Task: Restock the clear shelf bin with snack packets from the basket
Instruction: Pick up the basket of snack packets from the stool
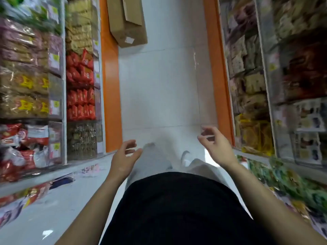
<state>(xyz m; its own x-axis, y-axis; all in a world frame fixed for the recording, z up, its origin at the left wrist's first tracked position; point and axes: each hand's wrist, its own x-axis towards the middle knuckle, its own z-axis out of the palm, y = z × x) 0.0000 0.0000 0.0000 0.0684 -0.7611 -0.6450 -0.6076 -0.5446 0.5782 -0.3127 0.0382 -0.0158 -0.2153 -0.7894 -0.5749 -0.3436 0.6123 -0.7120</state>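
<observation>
I look down a narrow shop aisle, and the whole frame is blurred by motion. My left hand point(126, 153) hovers at waist height over the white floor, fingers loosely curled and holding nothing. My right hand point(215, 144) is raised on the right with thumb and fingers bent. Its fingertips are at the lower corner of a faint clear panel point(206, 96), perhaps a clear bin's wall; whether they grip it is unclear. Clear shelf bins point(81, 140) packed with snack packets point(80, 103) line the left side. No basket is in view.
A brown cardboard box point(127, 22) lies on the white tiled floor point(157, 85) at the far end of the aisle. Orange shelf bases point(111, 85) border the floor on both sides. Shelves of packets point(251, 85) fill the right side. A glossy white ledge point(53, 200) runs along the near left.
</observation>
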